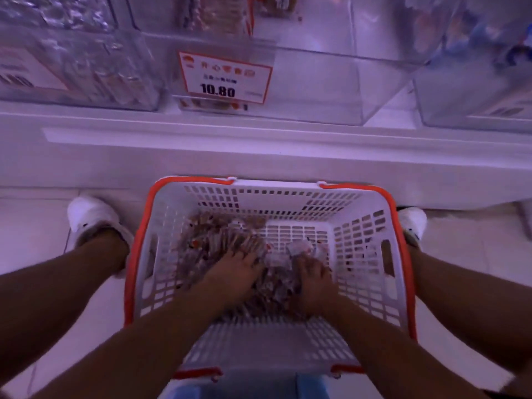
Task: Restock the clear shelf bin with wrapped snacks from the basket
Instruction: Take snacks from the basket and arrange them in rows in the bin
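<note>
Both hands are down in the white basket (371, 246), at 6 o'clock below the clear shelf bin (313, 82). The left hand (233, 269) lies fingers spread on the wrapped snacks (207, 243); the right hand (313, 279) curls into the pile, though whether its grip has closed on any cannot be told. A loose double scoop may shed slippery packets on the lift to 12 o'clock, past the shelf ledge (259, 145) onto the floor (31, 234).

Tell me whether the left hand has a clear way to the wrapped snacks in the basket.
Probably yes: the left hand already rests on the wrapped snacks inside the open-topped basket, with nothing covering them.
</note>
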Demonstrator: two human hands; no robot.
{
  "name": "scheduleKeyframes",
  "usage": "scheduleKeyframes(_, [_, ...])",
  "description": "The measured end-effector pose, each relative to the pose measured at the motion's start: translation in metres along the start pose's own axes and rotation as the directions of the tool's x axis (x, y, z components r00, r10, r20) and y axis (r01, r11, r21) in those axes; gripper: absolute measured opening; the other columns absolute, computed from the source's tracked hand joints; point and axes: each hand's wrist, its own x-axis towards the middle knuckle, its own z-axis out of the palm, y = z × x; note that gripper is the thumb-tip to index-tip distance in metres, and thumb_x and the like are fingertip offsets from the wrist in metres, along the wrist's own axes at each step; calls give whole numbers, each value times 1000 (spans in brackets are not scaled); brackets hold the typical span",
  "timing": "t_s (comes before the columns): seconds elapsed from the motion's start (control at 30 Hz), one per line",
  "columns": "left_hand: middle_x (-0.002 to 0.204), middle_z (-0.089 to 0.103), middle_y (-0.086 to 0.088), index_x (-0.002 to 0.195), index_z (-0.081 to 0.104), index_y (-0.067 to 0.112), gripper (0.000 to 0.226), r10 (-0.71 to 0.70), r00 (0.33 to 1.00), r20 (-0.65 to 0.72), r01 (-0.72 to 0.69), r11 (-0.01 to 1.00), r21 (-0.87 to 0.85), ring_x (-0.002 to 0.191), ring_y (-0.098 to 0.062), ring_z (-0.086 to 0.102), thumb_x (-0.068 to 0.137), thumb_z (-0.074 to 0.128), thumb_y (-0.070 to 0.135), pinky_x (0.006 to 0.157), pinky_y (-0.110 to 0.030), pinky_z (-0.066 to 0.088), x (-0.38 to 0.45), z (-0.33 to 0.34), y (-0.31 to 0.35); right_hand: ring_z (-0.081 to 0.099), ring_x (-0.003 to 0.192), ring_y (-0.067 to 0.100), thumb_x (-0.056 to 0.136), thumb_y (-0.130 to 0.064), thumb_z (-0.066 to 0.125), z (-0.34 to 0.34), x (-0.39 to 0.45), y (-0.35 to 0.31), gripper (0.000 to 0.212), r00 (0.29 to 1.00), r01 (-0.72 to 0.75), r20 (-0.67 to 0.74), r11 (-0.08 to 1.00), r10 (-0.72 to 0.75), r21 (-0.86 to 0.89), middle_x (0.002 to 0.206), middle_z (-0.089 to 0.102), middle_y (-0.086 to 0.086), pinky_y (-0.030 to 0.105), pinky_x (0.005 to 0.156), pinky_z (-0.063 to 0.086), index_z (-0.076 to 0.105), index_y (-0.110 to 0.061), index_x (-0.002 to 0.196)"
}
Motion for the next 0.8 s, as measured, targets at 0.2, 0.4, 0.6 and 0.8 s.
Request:
scheduleKeyframes(0.2, [160, 27, -16, 144, 43, 19, 52, 48, 992, 113, -44, 998, -38, 132, -34, 44, 95, 45, 36, 109, -43, 34, 17, 42, 40, 5, 144, 53, 72, -72, 60, 32, -2, -48, 116, 982, 36, 184, 996, -51, 86, 160, -7, 27, 72, 105, 22, -9, -29, 155])
scheduleKeyframes(0.4, [103, 69, -1, 94, 71, 28, 26, 34, 999, -38, -33, 999, 35, 92, -23, 66, 73, 72, 42, 77, -36, 53, 6, 35, 12, 10, 145, 46, 82, -72, 50, 28, 15, -48, 97, 999, 27, 43, 997, -30, 68, 162, -5, 21, 60, 109, 30, 0, -32, 155])
scheduleKeyframes(0.6, [134, 48, -4, 124, 54, 23, 41, -103, 995, 3, 102, 972, -212, 129, -29, 40, 96, 40, 49, 105, -45, 34, 5, 41, 6, 52, 119, 35, 79, -50, 64, 10, 22, -17, 76, 980, 185, 21, 951, -196, 247, 138, 42, 11, 38, 94, 50, 35, -31, 147])
scheduleKeyframes(0.8, [148, 31, -13, 136, 44, 20, 52, -309, 951, 10, 302, 920, -248, 141, -39, 25, 85, 54, 11, 113, -43, 31, 13, 47, 8, 69, 97, 15, 82, -19, 72, -17, 33, 8, 28, 999, 33, -1, 730, -43, 682, 105, 74, 6, 20, 89, 50, 74, -13, 109])
